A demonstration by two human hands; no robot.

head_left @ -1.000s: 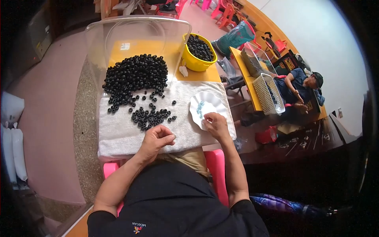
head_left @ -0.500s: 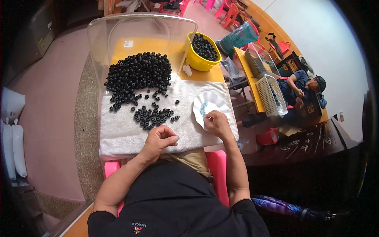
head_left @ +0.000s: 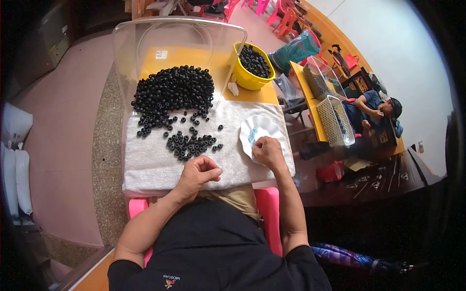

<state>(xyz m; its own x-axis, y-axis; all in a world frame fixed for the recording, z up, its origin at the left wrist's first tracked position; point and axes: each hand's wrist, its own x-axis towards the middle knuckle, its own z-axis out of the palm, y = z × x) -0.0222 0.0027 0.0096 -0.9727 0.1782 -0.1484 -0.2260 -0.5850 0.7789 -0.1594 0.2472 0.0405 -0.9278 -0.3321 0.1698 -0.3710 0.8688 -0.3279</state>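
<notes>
My left hand (head_left: 198,176) rests at the near edge of the white towel (head_left: 153,169), fingers curled and thumb against the index finger. Whatever it may hold is hidden. Just beyond it lies a loose cluster of small black ring-shaped parts with holes (head_left: 189,144). Over the near side of a white scalloped dish (head_left: 272,127), my right hand (head_left: 268,152) is closed in a pinch; anything between its fingertips is too small to name. Beside those fingertips, tiny pale blue pieces (head_left: 252,135) lie in the dish.
A large heap of the black parts (head_left: 174,89) lies at a clear plastic bin (head_left: 179,36). Right of it stands a yellow tub (head_left: 250,81) full of black pieces. Farther right, a person (head_left: 374,109) sits by a table with a white basket (head_left: 335,121).
The whole view has shifted slightly. Both my hands keep nearly the same pose and place. The person at the right has raised one hand toward the head.
</notes>
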